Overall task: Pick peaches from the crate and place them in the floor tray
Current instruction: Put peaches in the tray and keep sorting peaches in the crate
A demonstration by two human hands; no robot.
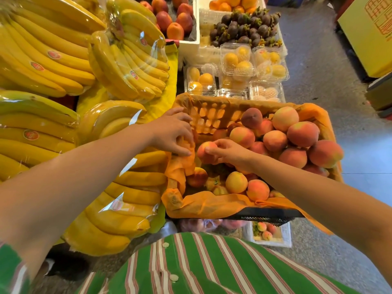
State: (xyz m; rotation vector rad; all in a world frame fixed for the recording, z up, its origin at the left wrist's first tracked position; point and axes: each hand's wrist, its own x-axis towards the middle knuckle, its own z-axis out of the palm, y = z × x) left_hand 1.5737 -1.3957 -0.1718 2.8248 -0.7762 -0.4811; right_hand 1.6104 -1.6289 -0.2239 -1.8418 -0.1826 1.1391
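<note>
We are stretching both arms out toward the crate [265,216]. Our right hand [230,153] is coming in from five o'clock, palm down. Its fingers and thumb are curling round one peach [204,151] at the crate's nine o'clock side. Our left hand [172,132] is coming in from eight o'clock and pinching the orange paper [212,205] that is lining the crate, at its left edge. More peaches [303,134] are piling up toward three o'clock. The floor tray [286,234] is sitting at six o'clock, half hidden under the crate, with a few peaches inside. Wrapped bananas [53,56] are lying at nine o'clock, right beside the crate. At twelve o'clock, clear boxes [237,58] of yellow fruit are standing.
</note>
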